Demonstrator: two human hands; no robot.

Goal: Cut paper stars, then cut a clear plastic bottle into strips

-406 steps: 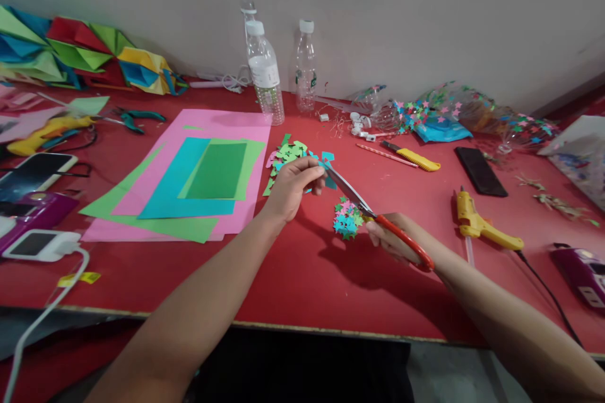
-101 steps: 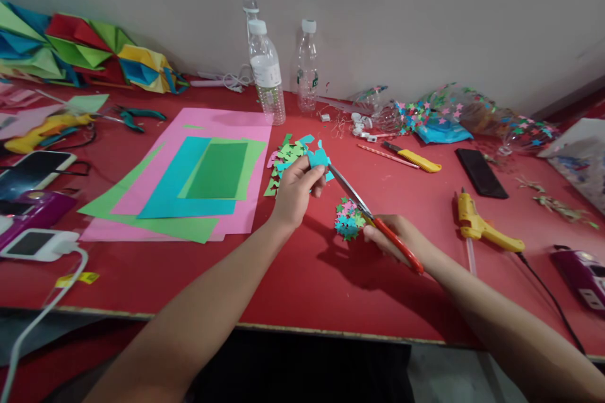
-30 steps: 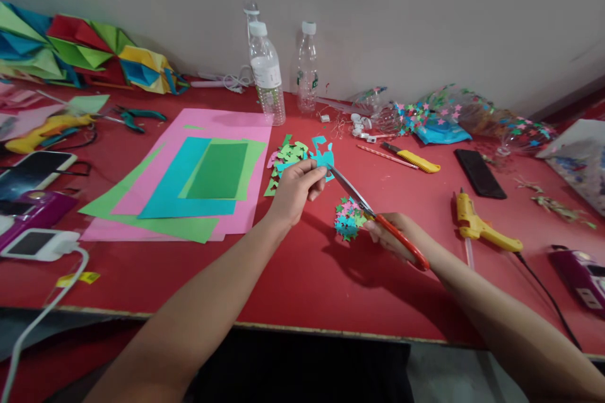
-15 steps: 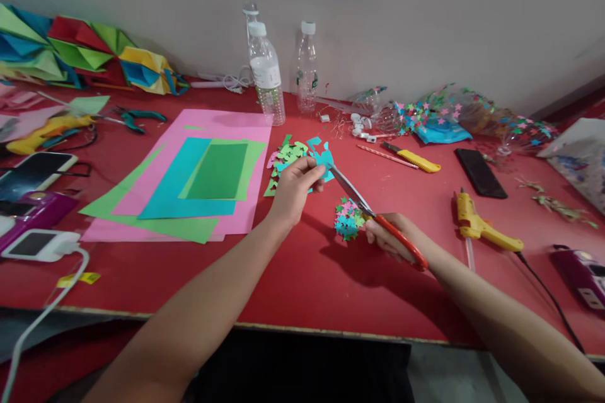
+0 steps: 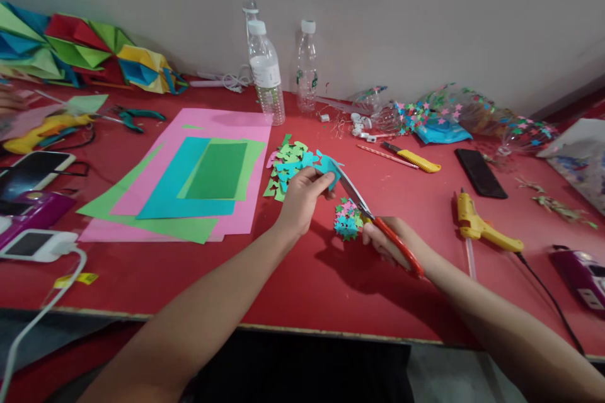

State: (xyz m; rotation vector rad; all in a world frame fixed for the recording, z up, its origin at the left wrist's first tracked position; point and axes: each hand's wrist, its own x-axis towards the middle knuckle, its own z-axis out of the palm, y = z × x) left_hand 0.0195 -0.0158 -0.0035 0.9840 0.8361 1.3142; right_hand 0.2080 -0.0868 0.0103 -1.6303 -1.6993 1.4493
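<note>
Between thumb and fingers, my left hand (image 5: pixel 305 195) pinches a small blue paper piece (image 5: pixel 327 167). My right hand (image 5: pixel 390 239) grips red-handled scissors (image 5: pixel 352 190), whose blade tips meet the edge of that paper. Below the blades lies a small pile of cut paper stars (image 5: pixel 348 220) in pink, blue and green. Behind my left hand is a heap of green and blue paper scraps (image 5: pixel 289 157), partly covered by the hand. To the left lie stacked sheets, with a dark green sheet (image 5: pixel 220 170) on a blue sheet (image 5: pixel 165 186) and a large pink sheet (image 5: pixel 236 119).
Plastic bottles (image 5: pixel 265 72) stand by the wall. A yellow utility knife (image 5: pixel 418 160), a black phone (image 5: pixel 481 173) and a yellow glue gun (image 5: pixel 486 230) with a cord lie at right. Pliers (image 5: pixel 135 118) and a white power bank (image 5: pixel 38 244) are at left. Another person's hand (image 5: pixel 10 101) shows at the far left.
My left hand has moved slightly right and down, and the blue paper piece has turned against the scissor blades. Another person's hand has appeared at the far left edge.
</note>
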